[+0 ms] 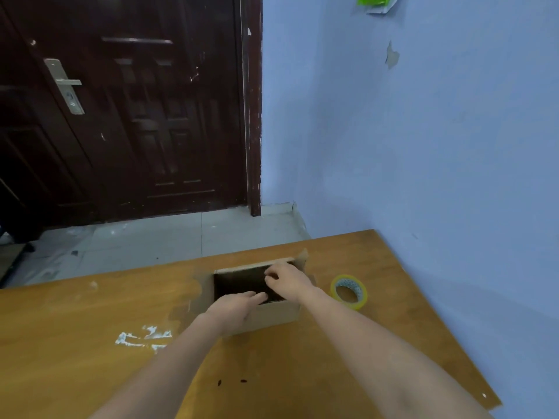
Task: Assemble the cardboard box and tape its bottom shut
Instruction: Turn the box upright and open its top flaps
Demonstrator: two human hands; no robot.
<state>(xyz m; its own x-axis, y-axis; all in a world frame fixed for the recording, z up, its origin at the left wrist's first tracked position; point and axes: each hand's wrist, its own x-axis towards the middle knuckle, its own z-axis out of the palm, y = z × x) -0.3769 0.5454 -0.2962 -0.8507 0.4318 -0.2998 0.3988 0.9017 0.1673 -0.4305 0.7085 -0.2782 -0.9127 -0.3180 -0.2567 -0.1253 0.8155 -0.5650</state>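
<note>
You have one cardboard box [273, 316] in front of you, standing on the wooden table [90, 343] with its open side up, so you look into its dark inside. Both of your hands are at this opening. Your left hand [234, 305] lies on the near edge of the box with the fingers straight and together, reaching over the rim; it does not grip anything. Your right hand [289, 281] is over the far right part of the opening, with the fingers bent down toward the far wall; I cannot tell if they pinch a flap or only touch it. One flap [302, 257] stands up at the far right corner. There is one roll of tape [349, 291], yellowish, lying flat on the table just to the right of the box, not touching it. Behind the table you see one dark door [136, 116] and a blue wall [423, 146].
</note>
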